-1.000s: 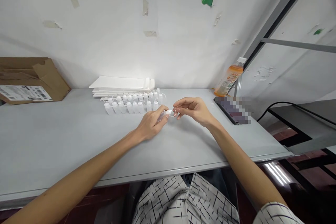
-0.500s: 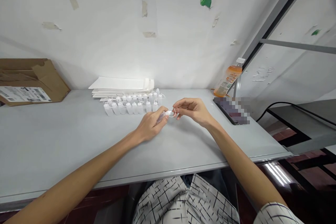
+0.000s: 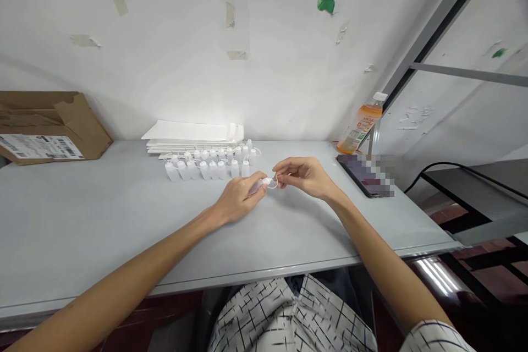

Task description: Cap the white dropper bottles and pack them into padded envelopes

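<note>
Holding translucent dropper bottle [image 3: 256, 186] tilted in left hand [image 3: 237, 198], near right end of upright bottle rows [image 3: 205, 170]. Apparently pinching white cap strap [image 3: 273, 186] with right hand [image 3: 304, 176]. Judged as strap-handling step; next, likely calling for steady left hold, fine right pinch.

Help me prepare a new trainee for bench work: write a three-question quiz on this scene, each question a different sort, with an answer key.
1. Multiple choice: which hand is wrapped around the body of a small white bottle?
a) left
b) right
c) neither

2. True or false: in this view, the cardboard box lies to the left of the stack of flat white pieces.

3. Fill in the blank: the drink bottle at the back, toward the right, has a ____ cap.

Key:
1. a, the left hand
2. True
3. white
</note>
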The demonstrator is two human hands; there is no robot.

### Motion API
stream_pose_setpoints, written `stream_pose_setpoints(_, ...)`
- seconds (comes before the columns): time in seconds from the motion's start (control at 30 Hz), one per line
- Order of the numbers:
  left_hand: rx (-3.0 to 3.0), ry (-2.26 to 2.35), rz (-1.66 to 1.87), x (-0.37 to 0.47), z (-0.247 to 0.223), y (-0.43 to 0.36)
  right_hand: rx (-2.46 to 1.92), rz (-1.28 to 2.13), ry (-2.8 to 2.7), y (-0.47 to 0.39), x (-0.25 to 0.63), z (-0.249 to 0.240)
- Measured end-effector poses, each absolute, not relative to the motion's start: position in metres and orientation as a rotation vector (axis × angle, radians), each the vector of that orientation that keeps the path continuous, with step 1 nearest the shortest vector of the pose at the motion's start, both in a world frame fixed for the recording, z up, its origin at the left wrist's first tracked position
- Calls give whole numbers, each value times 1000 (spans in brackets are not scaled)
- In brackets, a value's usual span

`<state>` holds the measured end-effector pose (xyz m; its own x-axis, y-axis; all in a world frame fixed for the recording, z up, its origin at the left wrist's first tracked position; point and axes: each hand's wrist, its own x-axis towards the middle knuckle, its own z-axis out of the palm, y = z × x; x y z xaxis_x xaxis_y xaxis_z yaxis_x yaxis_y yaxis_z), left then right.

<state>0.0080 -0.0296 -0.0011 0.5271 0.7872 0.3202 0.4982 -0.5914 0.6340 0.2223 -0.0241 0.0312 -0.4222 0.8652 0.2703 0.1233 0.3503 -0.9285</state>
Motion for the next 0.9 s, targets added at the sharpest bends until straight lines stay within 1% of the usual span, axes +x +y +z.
stream_pose_setpoints(0.17, 2374, 1067, 756, 7, 0, -30, -938, 1067, -1896, -25, 222, 30)
stream_pose_setpoints(0.33, 2459, 1077, 732, 8, -1, -28, -948, 1085, -1955, -24, 223, 27)
stream_pose_setpoints(0.7, 2587, 988, 708, 9, -3, -35, -859, 1411, -1924, -24, 221, 26)
stream_pose_setpoints(0.9, 2443, 1019, 716, 8, 3, -31, -880, 1382, -1859, -24, 221, 30)
